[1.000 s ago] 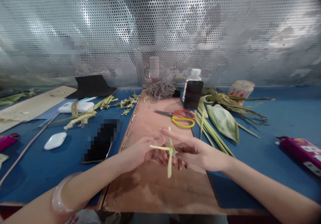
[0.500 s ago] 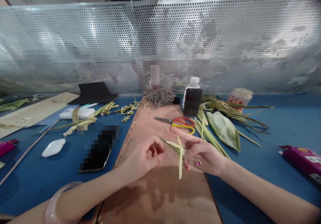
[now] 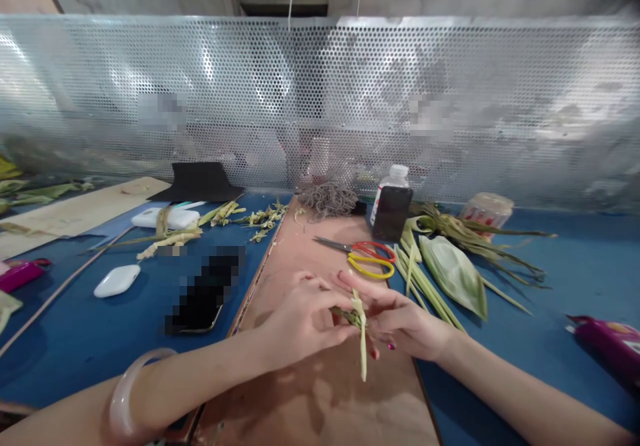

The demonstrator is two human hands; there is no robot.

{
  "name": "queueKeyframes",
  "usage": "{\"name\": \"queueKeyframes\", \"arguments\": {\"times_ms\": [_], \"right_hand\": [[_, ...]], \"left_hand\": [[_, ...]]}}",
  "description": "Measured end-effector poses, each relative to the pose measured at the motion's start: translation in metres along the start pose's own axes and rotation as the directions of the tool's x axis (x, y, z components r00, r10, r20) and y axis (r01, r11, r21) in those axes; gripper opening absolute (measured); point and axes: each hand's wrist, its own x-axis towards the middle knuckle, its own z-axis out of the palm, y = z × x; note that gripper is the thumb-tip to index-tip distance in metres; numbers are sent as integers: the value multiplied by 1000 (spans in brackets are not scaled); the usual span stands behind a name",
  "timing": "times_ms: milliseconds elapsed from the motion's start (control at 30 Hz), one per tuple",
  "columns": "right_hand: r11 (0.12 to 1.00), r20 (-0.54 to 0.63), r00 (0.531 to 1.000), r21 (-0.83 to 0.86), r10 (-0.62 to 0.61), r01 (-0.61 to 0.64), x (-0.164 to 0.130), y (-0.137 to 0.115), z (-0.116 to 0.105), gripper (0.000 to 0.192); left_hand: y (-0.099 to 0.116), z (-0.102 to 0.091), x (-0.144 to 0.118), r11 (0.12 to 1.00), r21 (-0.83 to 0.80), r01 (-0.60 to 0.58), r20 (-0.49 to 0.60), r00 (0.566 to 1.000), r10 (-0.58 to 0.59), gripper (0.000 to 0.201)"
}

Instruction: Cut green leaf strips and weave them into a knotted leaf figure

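leaf scraps: dried, knotted bits of leaf (image 3: 173,238) lie on the blue tabletop (image 3: 75,339) at far left, beside a flat white case (image 3: 117,280) and a blurred-out phone (image 3: 207,291).
board: a long brown board (image 3: 300,406) runs down the middle of the tabletop; both hands work above it.
left hand: the left hand (image 3: 305,316), a pale bangle (image 3: 125,393) on its wrist, has its fingers curled in and pinching the near side of the leaf strip.
leaf strip: the pale green leaf strip (image 3: 361,333) sits between the two hands just above the board, folded or knotted at the top, with one loose tail hanging down toward the person.
right hand: the right hand (image 3: 395,316) grips the strip from the far side, index finger stretched across the top of the fold.
step in hand: judging by the grip, a fold or knot is being tightened, early in a weave, since only one short strip is in play.
next move: it would call for holding the fold pinched firm while the free tail is bent or threaded; letting go of either side would likely let it spring open.
scissors: red and yellow-handled scissors (image 3: 367,259) lie blades shut on the board, just beyond the hands.
bottle: a capped bottle (image 3: 391,205) of dark liquid, nearly full, stands upright at the board's far right corner.
fresh leaves: long green strips and a broad leaf (image 3: 453,273) lie right of the board.
jar: a small clear jar (image 3: 486,211) behind the leaves has red contents; what they are I cannot tell.
pink pack: a magenta packet (image 3: 607,343) lies at far right.
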Motion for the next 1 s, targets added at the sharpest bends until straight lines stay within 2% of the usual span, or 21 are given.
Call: {"name": "queueKeyframes", "arguments": {"times_ms": [100,200,333,467,533,633,667,700,767,867,1000], "right_hand": [[999,-39,999,-20,-32,31,1,0,4,73],[997,-51,997,-41,-65,63,2,1,8,75],[988,-101,993,-148,-62,46,3,5,9,59],[982,-150,988,-188,-40,11,5,10,9,57],[979,-164,985,-201,-55,21,5,10,9,58],[973,-167,983,-231,-69,29,2,7,9,58],[971,-163,984,-236,-70,30,1,5,9,58],[970,-157,986,-241,-65,26,0,4,9,57],[965,-142,988,-263,-55,16,-2,2,9,56],[950,-148,987,-313,-60,11,-3,2,11,56],[957,-220,967,-284,-126,60,-1,2,18,57]], "left_hand": [[-1,0,0,998,-66,19,31,999,-17,16],[-4,0,-1,998,-56,8,14,1000,-7,18],[-6,-2,-2,998,-62,-31,42,999,33,23],[-1,-5,-3,979,-199,48,47,998,-40,20],[0,-5,-3,932,-331,146,74,989,-128,24],[0,-6,-4,777,-572,263,111,963,-244,25],[-1,-6,-4,729,-627,276,120,958,-260,22],[-2,-7,-4,720,-630,290,135,954,-266,22],[-4,-8,-2,758,-583,293,191,956,-223,31],[-8,-8,1,744,-597,301,296,944,-145,27],[-12,-8,5,708,-638,303,322,940,-112,21]]}}
